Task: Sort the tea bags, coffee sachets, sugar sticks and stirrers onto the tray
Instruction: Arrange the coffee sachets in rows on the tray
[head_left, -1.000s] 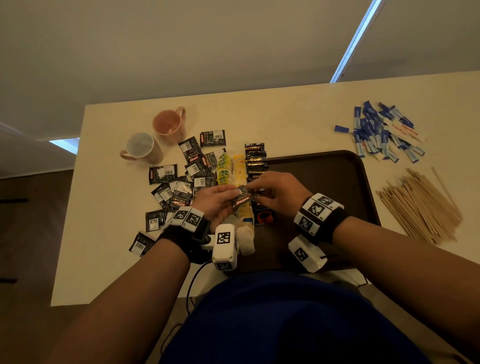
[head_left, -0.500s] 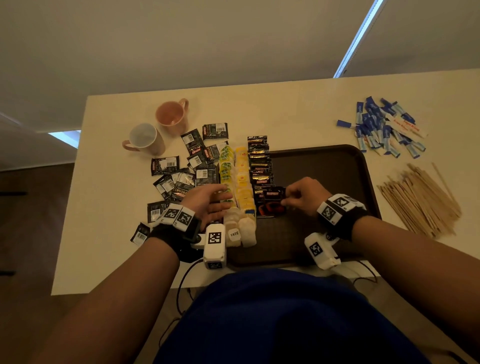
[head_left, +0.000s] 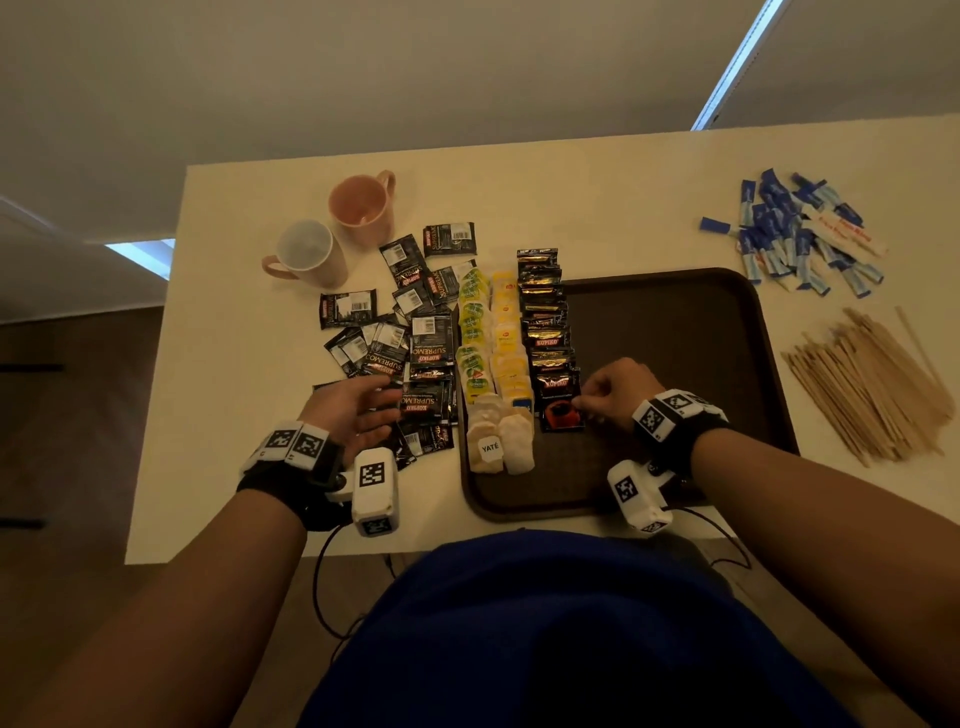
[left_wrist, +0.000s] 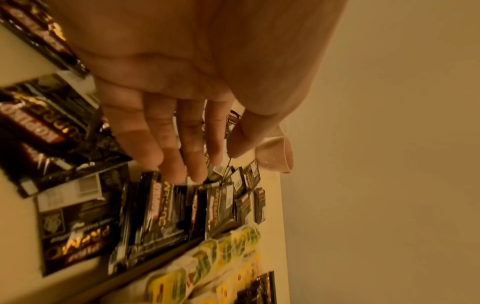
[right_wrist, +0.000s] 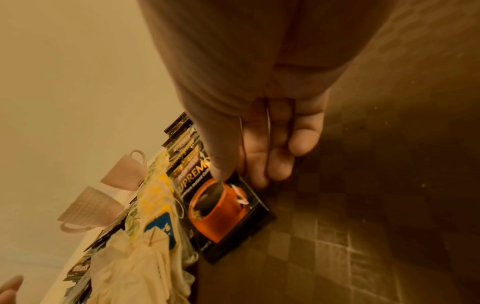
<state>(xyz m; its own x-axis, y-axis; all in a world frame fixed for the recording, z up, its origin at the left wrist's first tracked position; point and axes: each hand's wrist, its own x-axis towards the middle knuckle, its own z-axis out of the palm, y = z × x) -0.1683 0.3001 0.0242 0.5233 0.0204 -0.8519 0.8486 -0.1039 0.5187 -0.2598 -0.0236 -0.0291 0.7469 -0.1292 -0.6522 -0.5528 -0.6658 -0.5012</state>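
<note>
A dark brown tray (head_left: 769, 364) lies in front of me. Along its left side run two columns of tea bags (head_left: 493, 353) and one row of black coffee sachets (head_left: 545, 312). My right hand (head_left: 584, 402) pinches the nearest coffee sachet (head_left: 561, 410), which lies flat on the tray at the near end of that row. In the right wrist view the thumb (right_wrist: 221, 172) sits on the sachet (right_wrist: 223, 207) and the fingers curl at its edge. My left hand (head_left: 384, 405) hovers with straight fingers (left_wrist: 171, 160) over the loose coffee sachets (head_left: 415, 353) left of the tray, holding nothing.
Blue and white sugar sticks (head_left: 800, 234) lie in a pile at the far right of the table. Wooden stirrers (head_left: 872, 384) are heaped right of the tray. A pink mug (head_left: 361, 208) and a white mug (head_left: 306, 252) stand behind the loose sachets.
The right hand took a sachet from between both hands and set it down at the near end of the coffee row. The left hand drew back left over the loose pile and opened.
</note>
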